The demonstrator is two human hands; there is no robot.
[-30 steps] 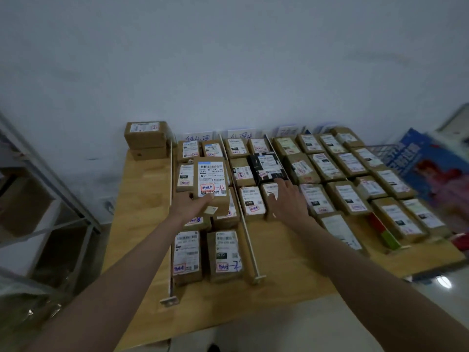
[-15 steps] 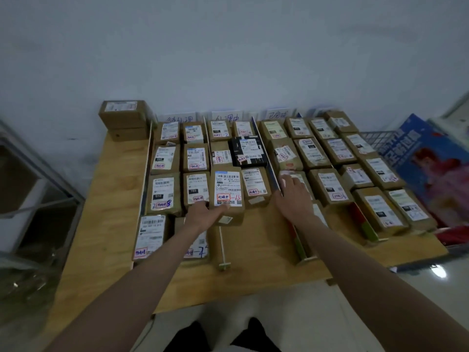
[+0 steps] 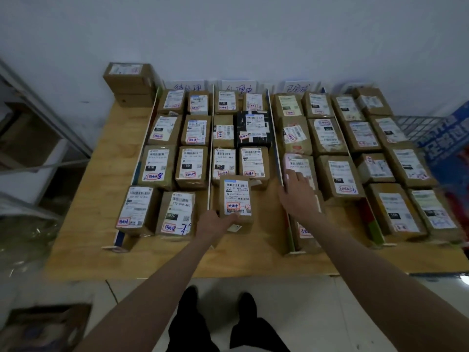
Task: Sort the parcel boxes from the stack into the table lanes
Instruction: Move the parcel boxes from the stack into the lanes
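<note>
**Lanes nearly full, two boxes left on the stack**

From the head view, most parcels already lie in rows between the dividers on the table [image 3: 83, 224]. The stack [image 3: 130, 85] at the far left corner looks two boxes high. The left hand [image 3: 215, 224] grips a labelled box [image 3: 237, 199] at its near end, in the second lane. The right hand [image 3: 298, 196] rests flat, fingers straight, on a parcel [image 3: 299, 165] in the third lane.

Labelled brown parcel box [image 3: 237, 199] in second lane [image 3: 264, 224]
</note>
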